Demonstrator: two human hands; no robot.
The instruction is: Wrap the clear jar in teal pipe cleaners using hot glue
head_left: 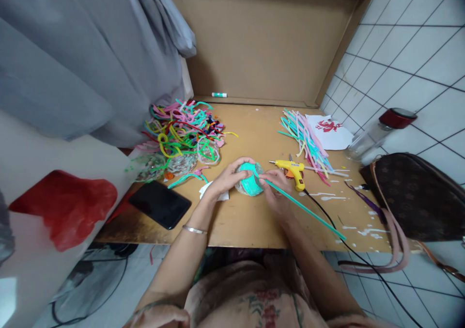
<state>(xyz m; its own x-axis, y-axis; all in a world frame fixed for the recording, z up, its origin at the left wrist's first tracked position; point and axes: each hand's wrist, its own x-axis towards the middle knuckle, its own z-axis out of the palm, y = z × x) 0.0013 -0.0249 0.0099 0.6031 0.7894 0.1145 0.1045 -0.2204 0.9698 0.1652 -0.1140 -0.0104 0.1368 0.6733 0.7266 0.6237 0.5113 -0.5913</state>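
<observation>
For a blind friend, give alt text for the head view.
A person's left hand holds a turquoise-covered round piece while the right hand pinches a turquoise pipe cleaner at its edge. A yellow glue gun lies right; tangled pipe cleaners lie left.

On the brown table, tangled coloured stems are piled at ten o'clock; a phone is laid at eight, a yellow glue gun at three.

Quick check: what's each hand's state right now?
Left hand: closed, holding the round teal piece.
Right hand: closed, pinching the long green strip.
</observation>
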